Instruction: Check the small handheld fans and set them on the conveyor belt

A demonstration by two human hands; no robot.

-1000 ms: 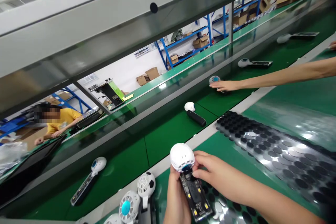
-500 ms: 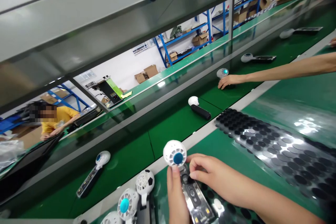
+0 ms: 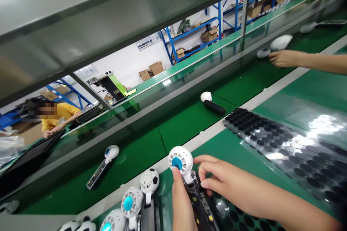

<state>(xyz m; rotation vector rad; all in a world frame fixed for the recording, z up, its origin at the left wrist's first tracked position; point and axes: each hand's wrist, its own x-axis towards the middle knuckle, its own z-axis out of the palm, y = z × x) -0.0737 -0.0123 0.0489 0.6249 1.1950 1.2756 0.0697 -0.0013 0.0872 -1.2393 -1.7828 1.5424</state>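
Note:
My left hand (image 3: 182, 204) is closed round a handheld fan, its thumb up by the blue centre of the fan's head. This handheld fan (image 3: 187, 158) has a round white slotted head and a dark handle with exposed circuit parts. My right hand (image 3: 221, 175) curls against the fan's right side, index finger by the head, thumb at the upper handle. Left of my hands, a fan with a football-patterned head (image 3: 149, 180) lies beside another blue-centred fan (image 3: 132, 202). The lower handle is cut off by the frame.
A green conveyor belt (image 3: 141, 164) runs across, carrying a fan with exposed parts (image 3: 101, 168) and a black-handled fan (image 3: 214, 107). Sheets of black round stickers (image 3: 271, 142) lie at right. A co-worker's hand (image 3: 288, 59) reaches over the belt; another person (image 3: 61, 117) sits beyond.
The fan in my hands has turned, its blue centre now facing more to the left. The co-worker's hand has moved back right along the belt, near white fan heads. Belt fans have shifted slightly right and up.

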